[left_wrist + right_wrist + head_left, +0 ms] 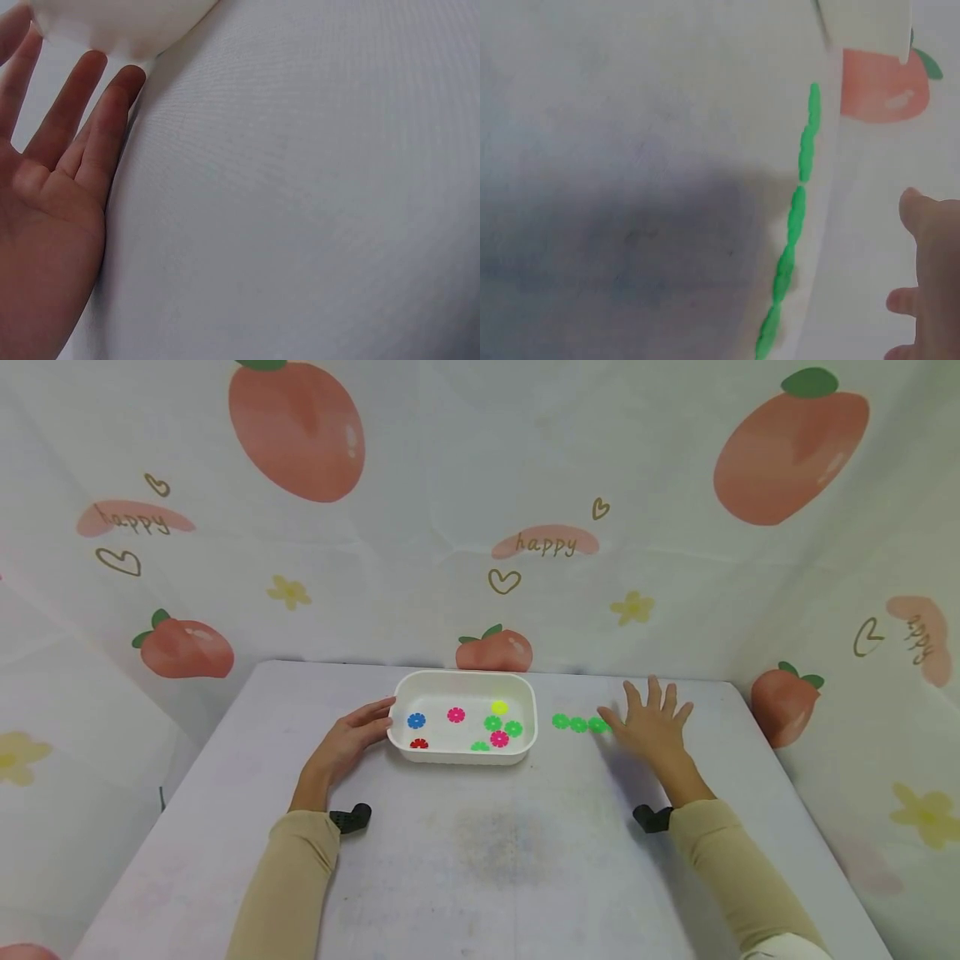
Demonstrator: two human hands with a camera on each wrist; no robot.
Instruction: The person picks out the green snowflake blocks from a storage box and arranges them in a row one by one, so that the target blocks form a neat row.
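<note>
A white plastic tray [457,758] stands toward the back of the table, holding several small notched discs: blue [416,721], red [418,744], pink [456,715], yellow [499,707] and green [513,728]. My left hand [347,743] touches the tray's left end with extended fingers; the left wrist view shows its fingertips [94,60] against the tray wall. To the tray's right, green discs [578,724] lie in a row on the table. Fingers spread, my right hand [652,727] hovers over the right end of that row and hides part of it. The right wrist view shows several green discs [796,216].
The pale table [480,885] has a smudged patch near its middle. Behind it and along both sides hangs a white cloth [420,552] printed with peaches, hearts and flowers. Each wrist wears a black camera mount [351,818].
</note>
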